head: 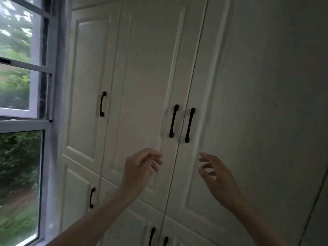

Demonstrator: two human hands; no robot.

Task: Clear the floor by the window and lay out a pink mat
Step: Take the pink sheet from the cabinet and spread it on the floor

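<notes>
Pink mat isn't anywhere in view yet, and neither is the floor by the window (23,68), so I can't tell how much clearing is done. Both hands are up at the white wardrobe doors (145,77), left hand (140,167) and right hand (218,176) empty with fingers loosely spread, holding nothing. The two black handles (174,121) sit just above the fingers, so my guess is the mat's inside and basically everything's still left.

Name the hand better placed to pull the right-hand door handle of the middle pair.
Right hand, probably: it hangs open just below that handle; the left hand sits under the neighbouring door.
</notes>
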